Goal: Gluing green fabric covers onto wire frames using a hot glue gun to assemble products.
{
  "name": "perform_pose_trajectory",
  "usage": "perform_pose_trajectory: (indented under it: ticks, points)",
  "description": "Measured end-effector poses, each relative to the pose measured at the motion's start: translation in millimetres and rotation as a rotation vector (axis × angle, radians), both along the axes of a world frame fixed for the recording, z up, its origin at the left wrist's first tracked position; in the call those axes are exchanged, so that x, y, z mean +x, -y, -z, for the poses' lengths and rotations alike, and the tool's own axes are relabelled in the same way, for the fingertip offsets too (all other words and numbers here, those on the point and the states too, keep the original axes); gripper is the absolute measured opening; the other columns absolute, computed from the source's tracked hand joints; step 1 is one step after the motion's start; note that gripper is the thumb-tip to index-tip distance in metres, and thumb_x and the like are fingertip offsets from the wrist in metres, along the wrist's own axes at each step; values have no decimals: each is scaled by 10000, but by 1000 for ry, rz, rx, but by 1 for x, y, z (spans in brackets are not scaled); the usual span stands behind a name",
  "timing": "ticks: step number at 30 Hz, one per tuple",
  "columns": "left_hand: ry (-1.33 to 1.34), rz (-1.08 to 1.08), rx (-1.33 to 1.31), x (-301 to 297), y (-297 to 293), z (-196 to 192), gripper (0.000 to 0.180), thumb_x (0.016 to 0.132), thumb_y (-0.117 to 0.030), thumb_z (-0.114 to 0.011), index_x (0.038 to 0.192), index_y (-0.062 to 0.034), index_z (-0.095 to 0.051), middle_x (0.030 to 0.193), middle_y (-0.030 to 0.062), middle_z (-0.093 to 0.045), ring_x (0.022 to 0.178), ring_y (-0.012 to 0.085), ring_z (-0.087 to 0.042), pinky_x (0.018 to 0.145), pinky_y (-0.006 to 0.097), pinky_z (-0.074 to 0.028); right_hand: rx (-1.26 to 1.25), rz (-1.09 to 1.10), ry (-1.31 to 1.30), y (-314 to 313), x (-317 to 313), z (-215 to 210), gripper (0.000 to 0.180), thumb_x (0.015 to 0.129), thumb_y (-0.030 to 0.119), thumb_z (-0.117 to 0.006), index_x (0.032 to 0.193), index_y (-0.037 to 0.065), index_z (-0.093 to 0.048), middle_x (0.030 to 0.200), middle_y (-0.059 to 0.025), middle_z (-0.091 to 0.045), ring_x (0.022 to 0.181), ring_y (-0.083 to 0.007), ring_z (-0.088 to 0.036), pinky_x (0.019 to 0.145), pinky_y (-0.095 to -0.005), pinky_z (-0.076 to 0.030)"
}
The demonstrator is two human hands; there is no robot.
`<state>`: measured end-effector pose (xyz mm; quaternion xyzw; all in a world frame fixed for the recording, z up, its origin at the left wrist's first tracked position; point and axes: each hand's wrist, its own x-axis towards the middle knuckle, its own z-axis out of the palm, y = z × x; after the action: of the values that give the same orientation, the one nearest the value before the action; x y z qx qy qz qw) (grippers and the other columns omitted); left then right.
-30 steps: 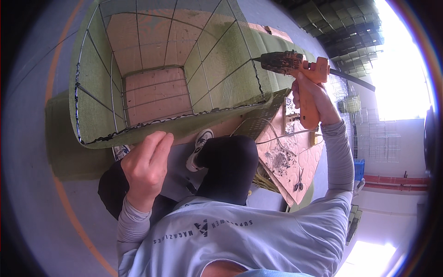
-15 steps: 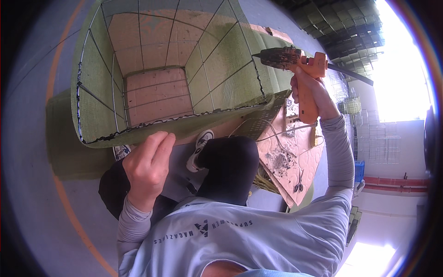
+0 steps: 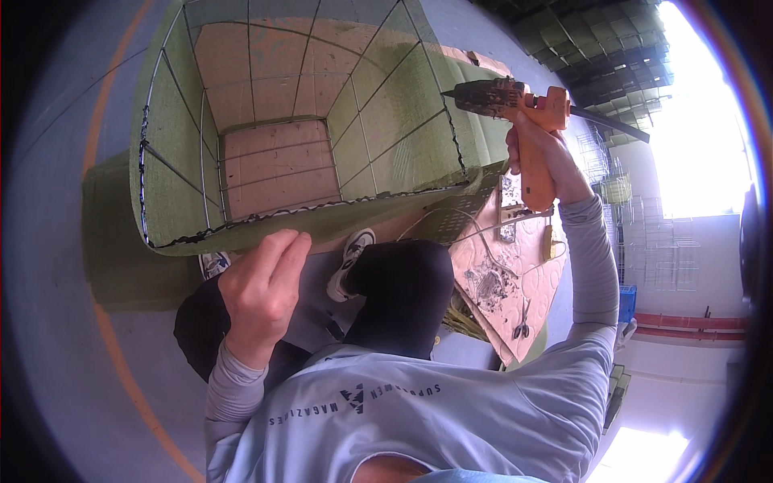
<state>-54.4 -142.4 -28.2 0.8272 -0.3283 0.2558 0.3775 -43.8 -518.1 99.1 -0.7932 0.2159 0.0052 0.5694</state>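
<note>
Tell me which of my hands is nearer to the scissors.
Right. In the picture, your right hand, gripping the orange glue gun, is above and slightly right of the scissors; your left hand is farther off, to their left, near the green mesh.

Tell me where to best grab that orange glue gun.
Best hold the glue gun by its handle, probably from the right, as the right hand does: the handle juts toward the person, clear of the blackened nozzle end pointing left.
</note>
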Motion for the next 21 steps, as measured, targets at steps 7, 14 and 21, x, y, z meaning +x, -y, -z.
perform_pose_trajectory:
  ticks: [7, 14, 21]
  points:
    - [-7, -2, 10, -2, 0, -1, 208, 695, 86, -765, 880, 5, -714, 865, 84, -665, 673, 210, -670, 551, 295, -526, 28, 9, 13, 2, 0, -1, 308, 948, 301, -666, 1082, 41, -568, 795, -58, -605, 624, -157, -615, 542, -310, -517]
    - [-22, -1, -2, -4, 0, -1, 210, 692, 91, -761, 880, 9, -714, 861, 85, -662, 670, 214, -668, 552, 298, -527, 56, -6, 16, 7, 5, 1, 278, 953, 274, -662, 1069, 38, -573, 782, -59, -601, 618, -155, -612, 526, -318, -502]
    - [-25, 1, -2, -6, 0, -1, 205, 695, 91, -761, 878, 13, -712, 855, 86, -658, 676, 216, -670, 558, 301, -530, 65, -19, 7, 2, 8, 0, 279, 947, 281, -670, 1063, 42, -584, 769, -59, -596, 586, -148, -591, 515, -318, -500]
